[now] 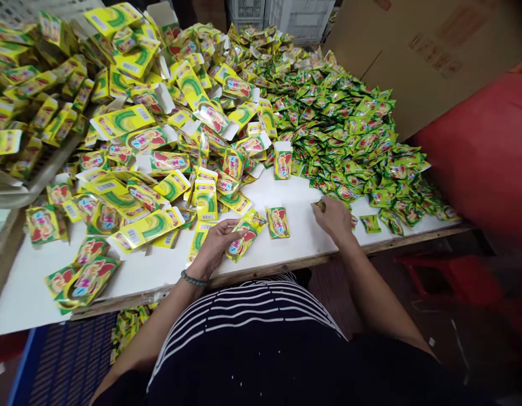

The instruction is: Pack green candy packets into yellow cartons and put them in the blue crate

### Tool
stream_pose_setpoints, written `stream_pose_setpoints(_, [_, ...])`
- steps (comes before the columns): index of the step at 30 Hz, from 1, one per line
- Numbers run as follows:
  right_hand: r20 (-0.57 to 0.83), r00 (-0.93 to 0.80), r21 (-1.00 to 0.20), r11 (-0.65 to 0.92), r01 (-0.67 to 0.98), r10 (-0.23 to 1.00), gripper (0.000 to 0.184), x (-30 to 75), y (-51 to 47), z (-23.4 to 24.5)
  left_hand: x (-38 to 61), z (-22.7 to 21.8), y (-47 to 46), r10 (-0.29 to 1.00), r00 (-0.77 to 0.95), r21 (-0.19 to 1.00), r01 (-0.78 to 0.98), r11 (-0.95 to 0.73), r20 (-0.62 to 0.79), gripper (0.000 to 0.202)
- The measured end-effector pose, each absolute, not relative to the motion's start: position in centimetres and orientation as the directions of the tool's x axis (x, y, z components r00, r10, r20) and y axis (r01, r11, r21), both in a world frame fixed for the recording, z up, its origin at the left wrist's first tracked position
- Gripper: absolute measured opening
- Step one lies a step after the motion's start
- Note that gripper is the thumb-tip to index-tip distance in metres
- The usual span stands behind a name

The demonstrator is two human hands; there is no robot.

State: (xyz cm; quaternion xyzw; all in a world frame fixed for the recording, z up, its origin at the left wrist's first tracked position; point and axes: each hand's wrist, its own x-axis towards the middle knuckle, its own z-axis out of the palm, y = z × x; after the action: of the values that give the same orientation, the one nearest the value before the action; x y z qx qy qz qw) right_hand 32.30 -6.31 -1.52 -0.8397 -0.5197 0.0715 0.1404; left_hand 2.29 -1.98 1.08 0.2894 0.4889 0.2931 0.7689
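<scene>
At a white table (299, 254), a person's right hand (334, 220) pinches a small green foil sachet (319, 206) between thumb and fingers, beside a heap of sachets (341, 129). The left hand (217, 247) lies open, fingers parted, its fingertips touching a flattened yellow-green carton (244, 237) near the table's front edge.

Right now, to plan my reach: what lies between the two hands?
The head view shows a small yellow printed carton on the white table between the left hand and right hand, beside a carton at the left fingertips.
</scene>
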Motion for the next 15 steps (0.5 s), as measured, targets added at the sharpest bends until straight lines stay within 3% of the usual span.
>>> stream_pose_setpoints(2, [-0.026, 0.377, -0.162, -0.376, 0.912, 0.926, 0.031, 33.5, -6.9, -2.6, 2.6, 0.9, -2.1, 0.743, 0.339, 0.738, -0.173, 0.652, -0.576, 0.052])
stream_pose_setpoints(4, [-0.031, 0.323, -0.194, -0.323, 0.926, 0.946, 0.034, 33.4, -7.2, -3.1, 2.8, 0.8, -2.3, 0.767, 0.325, 0.77, -0.153, 0.62, -0.553, 0.054])
stream_pose_setpoints(7, [0.036, 0.341, -0.52, -0.273, 0.809, 0.939, 0.034, 31.3, -6.7, -2.3, 2.5, 0.7, -2.4, 0.806, 0.303, 0.834, -0.063, 0.549, -0.508, 0.053])
stream_pose_setpoints(10, [0.043, 0.232, -0.839, -0.091, 0.536, 0.972, 0.035, 28.0, -5.8, -0.2, 1.8, 0.6, -2.6, 0.841, 0.258, 0.876, 0.047, 0.48, -0.475, 0.05])
stream_pose_setpoints(12, [0.015, 0.051, -0.915, -0.007, 0.403, 0.999, 0.031, 25.8, -4.9, 1.1, 1.3, 0.6, -2.7, 0.859, 0.239, 0.891, 0.098, 0.443, -0.453, 0.048])
stream_pose_setpoints(15, [-0.037, -0.181, -0.922, 0.037, 0.385, 0.983, 0.02, 23.5, -3.5, 1.9, 0.8, 0.8, -2.8, 0.864, 0.259, 0.902, 0.12, 0.416, -0.433, 0.048])
